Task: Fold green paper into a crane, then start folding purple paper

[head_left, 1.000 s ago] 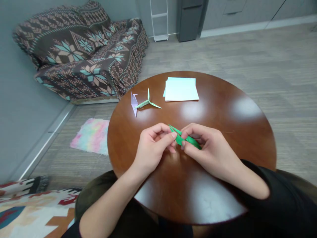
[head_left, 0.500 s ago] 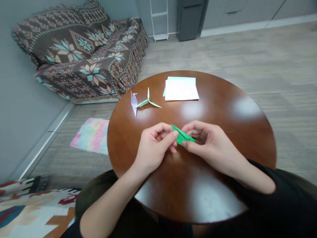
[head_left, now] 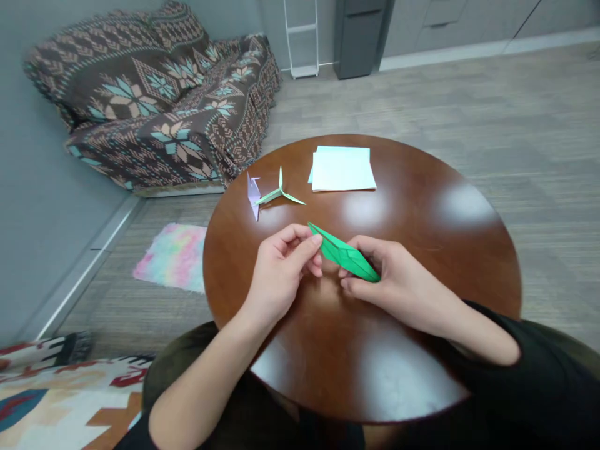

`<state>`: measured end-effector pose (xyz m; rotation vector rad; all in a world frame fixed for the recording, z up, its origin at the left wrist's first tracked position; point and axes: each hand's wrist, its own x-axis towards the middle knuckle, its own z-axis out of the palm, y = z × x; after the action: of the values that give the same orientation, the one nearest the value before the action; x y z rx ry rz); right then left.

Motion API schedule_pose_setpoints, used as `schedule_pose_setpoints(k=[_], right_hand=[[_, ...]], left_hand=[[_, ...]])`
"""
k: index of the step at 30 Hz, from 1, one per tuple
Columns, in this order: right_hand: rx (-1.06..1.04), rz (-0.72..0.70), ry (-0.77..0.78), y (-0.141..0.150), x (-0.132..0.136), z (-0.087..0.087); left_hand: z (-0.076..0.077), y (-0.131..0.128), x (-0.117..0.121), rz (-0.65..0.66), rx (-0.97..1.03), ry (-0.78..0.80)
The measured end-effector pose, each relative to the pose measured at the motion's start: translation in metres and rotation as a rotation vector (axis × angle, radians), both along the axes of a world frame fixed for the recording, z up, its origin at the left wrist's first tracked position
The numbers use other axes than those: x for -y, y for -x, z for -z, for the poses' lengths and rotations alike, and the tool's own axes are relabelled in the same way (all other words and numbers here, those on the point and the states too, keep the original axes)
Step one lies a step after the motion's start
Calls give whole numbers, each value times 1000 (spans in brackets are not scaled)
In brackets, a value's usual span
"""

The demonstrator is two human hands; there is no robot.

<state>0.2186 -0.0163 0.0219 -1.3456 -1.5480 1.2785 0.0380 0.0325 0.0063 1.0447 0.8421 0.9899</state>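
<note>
A long, narrow folded piece of green paper (head_left: 347,255) is held just above the round brown table (head_left: 422,206). My left hand (head_left: 281,272) pinches its pointed left end between thumb and fingers. My right hand (head_left: 394,284) is curled around its right end, thumb underneath. Both hands hover over the table's near middle.
Further back on the table lie a stack of white and pale blue sheets (head_left: 342,169), a light green folded figure (head_left: 280,194) and a small lilac folded figure (head_left: 254,192). A patterned sofa (head_left: 154,94) stands at the back left. A pastel rug (head_left: 172,256) lies on the floor.
The green paper has been drawn out longer and turned, its point now further left and higher. My left hand shifted left and up; my right hand lowered its grip slightly.
</note>
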Motion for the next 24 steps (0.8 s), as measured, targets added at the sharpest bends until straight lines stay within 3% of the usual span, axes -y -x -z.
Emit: schedule_pose_setpoints(k=[7, 12, 16, 19, 21, 24], right_hand=[[-251, 84, 39, 2, 0, 3], [87, 163, -259, 0, -2, 12], [249, 91, -408, 2, -1, 12], [166, 14, -397, 2, 0, 10], [85, 40, -341, 1, 0, 12], [-15, 105, -273, -4, -1, 15]], left_hand=[[0, 1, -1, -22, 11, -16], [-5, 0, 3, 109, -18, 57], [-6, -1, 4, 191, -130, -43], [-3, 0, 1, 130, -176, -84], [0, 1, 0, 125, -150, -41], [2, 4, 1, 224, -79, 75]])
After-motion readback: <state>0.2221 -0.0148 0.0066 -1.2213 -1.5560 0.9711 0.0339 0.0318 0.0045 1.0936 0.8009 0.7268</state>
